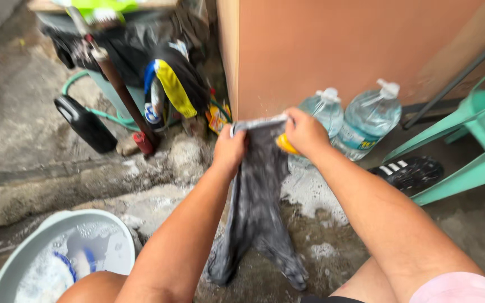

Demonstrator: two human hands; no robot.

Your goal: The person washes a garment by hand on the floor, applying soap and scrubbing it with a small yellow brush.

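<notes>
A wet dark grey garment (256, 207) is held up by its top edge between the two hands; the left hand (229, 150) is closed on the left corner and the right hand (305, 132) is closed on the right corner, a yellow object (285, 145), perhaps soap, being seen just beneath it; the garment's long axis is hung straight down from the hands, its lower end lying on the soapy concrete floor (332, 235); both hands are set equally near; a pale basin (57, 220) of suds is seen lower left.
</notes>
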